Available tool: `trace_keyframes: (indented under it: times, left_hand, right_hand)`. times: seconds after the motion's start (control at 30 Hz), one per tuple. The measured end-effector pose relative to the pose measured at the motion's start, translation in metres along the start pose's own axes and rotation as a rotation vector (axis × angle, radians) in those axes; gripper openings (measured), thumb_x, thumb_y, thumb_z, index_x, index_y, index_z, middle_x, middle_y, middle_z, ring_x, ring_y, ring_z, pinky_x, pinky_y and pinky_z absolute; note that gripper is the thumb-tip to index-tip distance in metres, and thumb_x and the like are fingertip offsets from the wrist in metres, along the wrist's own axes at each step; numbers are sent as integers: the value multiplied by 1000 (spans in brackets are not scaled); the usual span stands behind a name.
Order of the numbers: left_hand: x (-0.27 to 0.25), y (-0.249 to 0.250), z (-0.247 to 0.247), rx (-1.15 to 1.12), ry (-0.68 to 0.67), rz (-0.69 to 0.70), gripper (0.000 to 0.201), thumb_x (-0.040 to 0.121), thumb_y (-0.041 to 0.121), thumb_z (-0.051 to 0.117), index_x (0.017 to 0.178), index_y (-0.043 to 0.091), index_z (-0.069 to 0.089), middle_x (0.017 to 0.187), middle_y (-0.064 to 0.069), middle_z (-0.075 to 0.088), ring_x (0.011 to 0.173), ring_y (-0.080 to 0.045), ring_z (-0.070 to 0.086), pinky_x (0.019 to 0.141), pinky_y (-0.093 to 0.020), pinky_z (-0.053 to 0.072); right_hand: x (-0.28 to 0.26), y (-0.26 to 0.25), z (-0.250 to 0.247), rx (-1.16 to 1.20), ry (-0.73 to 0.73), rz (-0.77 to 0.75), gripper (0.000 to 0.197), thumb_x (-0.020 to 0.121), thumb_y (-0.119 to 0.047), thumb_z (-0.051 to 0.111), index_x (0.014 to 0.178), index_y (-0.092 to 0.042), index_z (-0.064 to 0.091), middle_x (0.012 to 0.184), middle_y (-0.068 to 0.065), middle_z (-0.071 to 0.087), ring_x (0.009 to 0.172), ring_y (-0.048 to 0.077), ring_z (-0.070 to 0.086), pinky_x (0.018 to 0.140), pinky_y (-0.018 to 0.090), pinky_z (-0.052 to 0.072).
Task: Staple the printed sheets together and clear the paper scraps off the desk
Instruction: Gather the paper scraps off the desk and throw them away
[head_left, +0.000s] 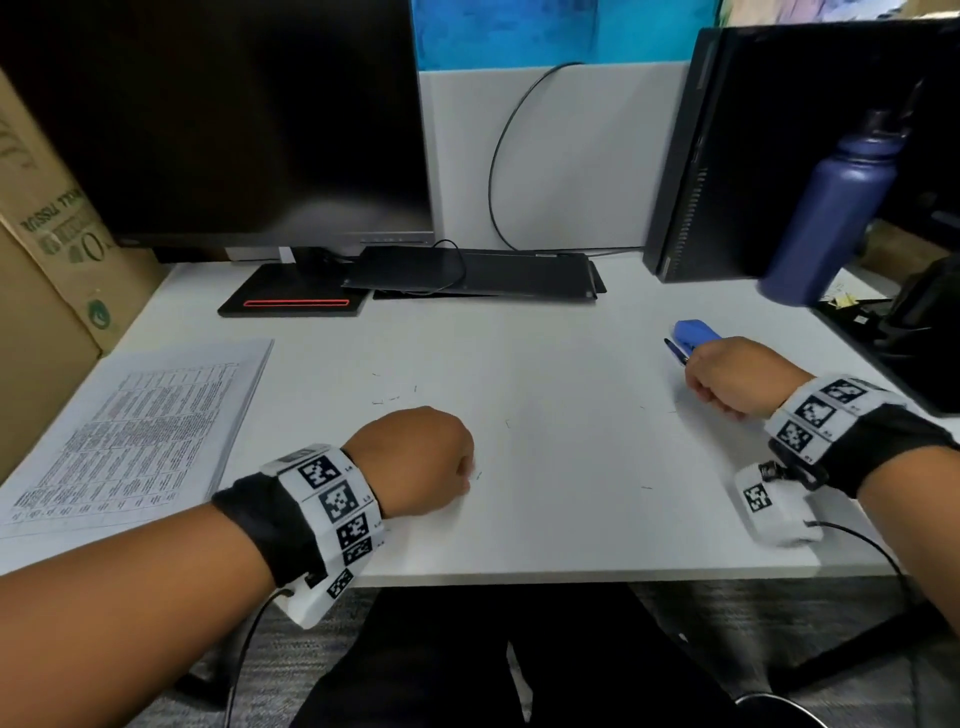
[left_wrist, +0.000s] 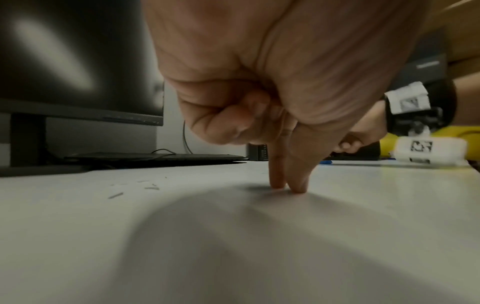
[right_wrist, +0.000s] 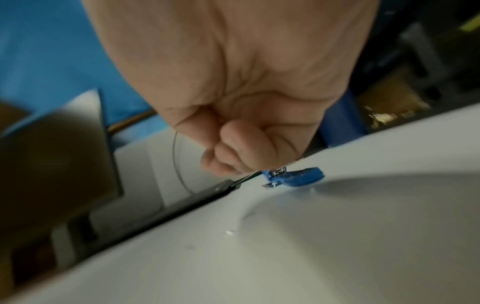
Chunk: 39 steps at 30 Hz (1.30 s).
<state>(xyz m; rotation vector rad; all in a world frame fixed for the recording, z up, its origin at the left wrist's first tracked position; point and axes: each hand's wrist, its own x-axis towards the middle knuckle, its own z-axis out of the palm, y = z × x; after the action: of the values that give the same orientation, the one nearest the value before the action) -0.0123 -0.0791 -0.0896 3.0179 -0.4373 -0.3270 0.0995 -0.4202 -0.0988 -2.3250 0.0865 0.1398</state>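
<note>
A stack of printed sheets lies flat at the desk's left. Tiny dark scraps, thin like staple bits, dot the white desk. My left hand is at the middle. Its thumb and forefinger pinch together against the surface at a tiny sliver, and the other fingers are curled. At the right, my right hand is closed in a fist round the rear of a blue stapler. The stapler's front pokes out, low over the desk.
A dark monitor on a stand and a flat black keyboard line the back. A black computer tower and a blue bottle stand at the back right. A cardboard box is on the left.
</note>
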Motion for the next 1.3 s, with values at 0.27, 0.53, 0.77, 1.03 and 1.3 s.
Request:
trace_keyframes:
  times: [0.27, 0.53, 0.77, 1.03, 1.3]
  left_hand:
    - [10, -4, 17, 351, -27, 78, 23, 99, 12, 44, 100, 13, 67, 80, 5, 52, 73, -17, 48, 50, -25, 21]
    - [18, -16, -13, -830, -166, -237, 29, 98, 14, 42, 69, 14, 42, 66, -4, 41, 55, -18, 35, 50, -26, 26]
    - [13, -44, -22, -1838, -50, -307, 16, 75, 15, 29, 60, 19, 31, 57, 1, 26, 43, -13, 23, 42, -20, 13]
    - [17, -45, -18, -2021, -31, -335, 17, 76, 8, 37, 74, 12, 54, 62, -3, 48, 49, -14, 48, 38, -20, 43]
    - [25, -13, -12, -569, -147, -134, 16, 86, 33, 77, 89, 17, 80, 81, 7, 76, 71, -11, 69, 66, -27, 59]
  right_hand:
    - [-4, -4, -13, -178, -68, 44, 12, 85, -1, 56, 77, -4, 64, 62, 12, 64, 53, 23, 58, 61, 32, 54]
    - [11, 1, 2, -834, -29, -272, 31, 80, -13, 57, 51, -20, 52, 91, -3, 38, 55, 25, 54, 49, 26, 39]
    - [21, 6, 5, -880, -96, -275, 20, 74, -21, 65, 56, -20, 54, 91, -1, 46, 63, 19, 54, 55, 28, 47]
    - [-10, -28, -23, 1114, -224, 118, 23, 92, -1, 42, 77, -14, 54, 69, 4, 58, 49, 8, 50, 45, 13, 46]
    - [-3, -17, -10, 35, -175, 115, 19, 80, -16, 60, 66, -9, 50, 68, 10, 46, 49, 20, 37, 42, 22, 28]
